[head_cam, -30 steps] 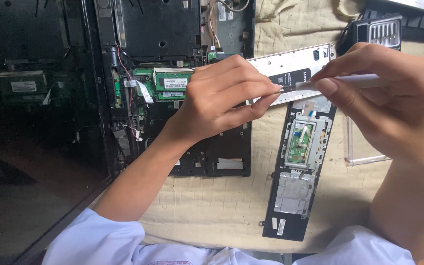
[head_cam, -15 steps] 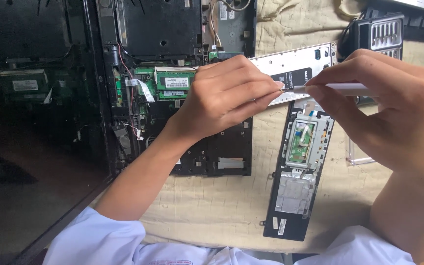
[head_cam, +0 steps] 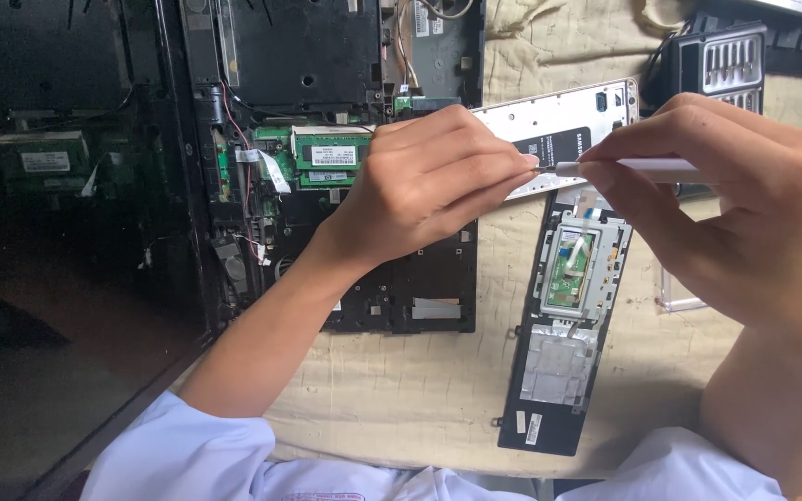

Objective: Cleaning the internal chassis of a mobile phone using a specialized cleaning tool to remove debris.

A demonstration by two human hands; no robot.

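Beige cloth (head_cam: 401, 408) lies under my opened black laptop base (head_cam: 327, 111), black palmrest panel (head_cam: 559, 362) and black bit case (head_cam: 721, 60).

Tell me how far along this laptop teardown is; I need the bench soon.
Done: the laptop base lies open with its green memory module exposed, and the palm-rest strip lies detached on the cloth. In hand: the left hand pinches the tip of the white screwdriver that the right hand holds. Left: boards remain inside.
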